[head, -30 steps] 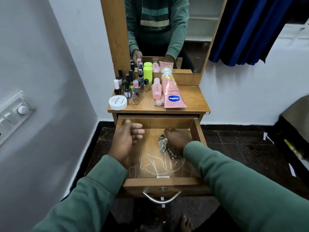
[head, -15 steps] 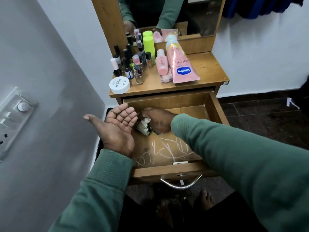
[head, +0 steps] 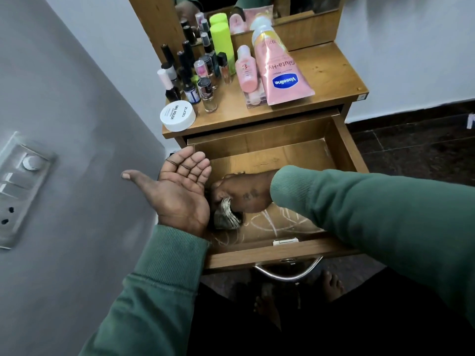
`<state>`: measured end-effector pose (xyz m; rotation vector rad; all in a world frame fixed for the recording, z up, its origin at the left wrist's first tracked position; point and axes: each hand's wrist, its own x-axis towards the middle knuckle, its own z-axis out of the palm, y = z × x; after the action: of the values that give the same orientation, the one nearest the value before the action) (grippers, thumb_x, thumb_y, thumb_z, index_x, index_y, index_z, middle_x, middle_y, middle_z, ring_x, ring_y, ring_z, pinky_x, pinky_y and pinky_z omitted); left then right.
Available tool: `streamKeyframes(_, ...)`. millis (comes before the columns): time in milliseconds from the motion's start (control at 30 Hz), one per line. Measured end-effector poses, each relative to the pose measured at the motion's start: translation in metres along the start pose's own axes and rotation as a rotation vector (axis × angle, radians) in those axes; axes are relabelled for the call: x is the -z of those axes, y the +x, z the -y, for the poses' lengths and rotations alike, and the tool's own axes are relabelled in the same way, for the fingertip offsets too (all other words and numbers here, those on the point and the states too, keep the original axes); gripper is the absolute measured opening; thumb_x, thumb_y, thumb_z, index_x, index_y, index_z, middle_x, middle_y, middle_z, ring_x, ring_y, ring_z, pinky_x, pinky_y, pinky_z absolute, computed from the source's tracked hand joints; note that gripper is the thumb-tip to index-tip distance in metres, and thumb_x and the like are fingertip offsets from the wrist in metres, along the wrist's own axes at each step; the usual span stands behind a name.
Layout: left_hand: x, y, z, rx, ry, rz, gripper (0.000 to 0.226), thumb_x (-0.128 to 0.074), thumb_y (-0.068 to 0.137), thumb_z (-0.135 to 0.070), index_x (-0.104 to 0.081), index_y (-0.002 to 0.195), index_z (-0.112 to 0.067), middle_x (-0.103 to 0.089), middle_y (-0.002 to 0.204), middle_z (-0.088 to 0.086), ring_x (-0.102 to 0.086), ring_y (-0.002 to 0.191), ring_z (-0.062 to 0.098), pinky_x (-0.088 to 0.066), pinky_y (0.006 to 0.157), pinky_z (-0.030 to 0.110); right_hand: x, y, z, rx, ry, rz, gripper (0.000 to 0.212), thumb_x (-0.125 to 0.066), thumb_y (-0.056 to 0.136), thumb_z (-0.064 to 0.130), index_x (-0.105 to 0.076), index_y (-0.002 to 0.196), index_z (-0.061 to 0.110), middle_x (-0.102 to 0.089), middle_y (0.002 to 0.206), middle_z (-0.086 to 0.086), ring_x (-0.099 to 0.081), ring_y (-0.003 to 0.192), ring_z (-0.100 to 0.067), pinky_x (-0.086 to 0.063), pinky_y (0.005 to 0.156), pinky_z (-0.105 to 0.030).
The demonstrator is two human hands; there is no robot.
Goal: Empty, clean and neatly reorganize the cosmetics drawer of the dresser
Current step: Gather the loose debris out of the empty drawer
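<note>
The wooden drawer (head: 341, 140) is pulled out, and white streaks mark its floor. My right hand (head: 244, 191) is inside it at the left, shut on a crumpled patterned cloth (head: 227, 217) pressed to the drawer floor. My left hand (head: 180, 188) is held palm up, fingers apart, at the drawer's left edge, right beside the cloth. On the dresser top (head: 329, 70) stand several nail polish bottles (head: 190, 70), a green bottle (head: 222, 44), a small pink bottle (head: 246, 70), a pink Vaseline tube (head: 280, 65) and a white round jar (head: 177, 115).
A grey wall with a switch panel (head: 23, 186) runs close on the left. A mirror (head: 257, 6) stands behind the dresser top. The metal drawer handle (head: 288, 272) juts toward me, with my bare feet (head: 331, 283) on the dark floor below.
My left hand has turned from a loose fist to an open upturned palm. My right hand has dragged the cloth leftward across the drawer floor toward it. The camera tilted down.
</note>
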<state>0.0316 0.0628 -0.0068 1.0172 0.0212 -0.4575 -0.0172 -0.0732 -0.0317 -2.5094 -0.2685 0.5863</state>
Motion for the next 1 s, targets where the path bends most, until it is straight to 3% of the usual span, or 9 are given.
streamKeyframes(133,-0.001,0.000,0.001,-0.015,0.014,0.006,0.113,0.012,0.090,-0.080,-0.070,0.099,-0.002,-0.074,0.085,0.016,-0.070,0.080,0.026,-0.055,0.086,0.038,-0.007,-0.005,0.009,0.013,-0.040,0.039,0.053,-0.044,0.077,0.015,-0.069,0.124,0.021,-0.065,0.130,-0.001,-0.063,0.115,-0.025,-0.054,0.098,-0.046)
streamKeyframes(233,-0.002,0.000,0.001,-0.018,0.011,0.011,0.114,0.011,0.089,-0.080,-0.070,0.099,-0.002,-0.073,0.086,0.017,-0.070,0.080,0.026,-0.056,0.084,0.037,-0.012,-0.010,0.019,-0.004,-0.044,0.085,0.048,-0.046,0.086,0.009,-0.070,0.127,0.018,-0.071,0.126,-0.006,-0.067,0.107,-0.024,-0.057,0.095,-0.041)
streamKeyframes(333,-0.002,-0.001,0.001,-0.020,0.006,0.016,0.114,0.011,0.089,-0.081,-0.070,0.100,-0.002,-0.073,0.086,0.018,-0.070,0.080,0.027,-0.056,0.082,0.037,-0.014,-0.015,0.027,-0.026,-0.117,0.111,0.042,-0.049,0.096,0.005,-0.068,0.132,0.015,-0.069,0.132,-0.009,-0.066,0.113,-0.028,-0.055,0.098,-0.038)
streamKeyframes(500,-0.006,-0.003,0.002,-0.034,0.027,0.014,0.114,0.012,0.090,-0.079,-0.070,0.098,-0.001,-0.072,0.082,0.018,-0.068,0.075,0.026,-0.056,0.075,0.035,-0.010,-0.017,0.041,-0.114,-0.319,0.147,0.036,-0.049,0.103,0.017,-0.060,0.137,0.017,-0.048,0.147,-0.010,-0.048,0.133,-0.033,-0.047,0.108,-0.050)
streamKeyframes(600,-0.006,-0.003,0.002,-0.029,0.035,0.013,0.114,0.012,0.090,-0.079,-0.070,0.099,-0.001,-0.072,0.082,0.018,-0.068,0.074,0.026,-0.055,0.072,0.034,-0.010,-0.016,0.037,-0.054,-0.330,0.146,0.039,-0.052,0.097,0.020,-0.065,0.131,0.033,-0.054,0.140,-0.001,-0.047,0.132,-0.031,-0.045,0.107,-0.054)
streamKeyframes(667,-0.006,-0.004,0.001,-0.032,0.034,0.010,0.114,0.011,0.090,-0.079,-0.070,0.100,0.000,-0.072,0.082,0.019,-0.067,0.073,0.026,-0.054,0.071,0.034,-0.006,-0.023,0.032,0.035,-0.366,0.167,0.040,-0.053,0.094,0.014,-0.072,0.120,0.038,-0.061,0.133,0.006,-0.046,0.131,-0.024,-0.042,0.109,-0.047)
streamKeyframes(767,-0.006,-0.005,0.002,-0.041,0.034,0.002,0.114,0.011,0.090,-0.079,-0.070,0.103,0.000,-0.072,0.084,0.019,-0.068,0.072,0.026,-0.054,0.070,0.033,0.004,-0.041,0.030,0.094,-0.407,0.212,0.041,-0.054,0.091,0.000,-0.077,0.106,0.030,-0.063,0.128,0.014,-0.041,0.127,-0.013,-0.041,0.105,-0.035)
streamKeyframes(1000,-0.003,-0.002,0.003,-0.029,0.023,0.002,0.114,0.010,0.090,-0.079,-0.072,0.103,-0.001,-0.073,0.083,0.018,-0.069,0.073,0.026,-0.054,0.071,0.034,0.029,-0.049,0.000,-0.004,-0.535,0.238,0.037,-0.071,0.086,-0.002,-0.078,0.099,0.031,-0.039,0.119,0.022,-0.035,0.123,-0.009,-0.040,0.095,-0.028)
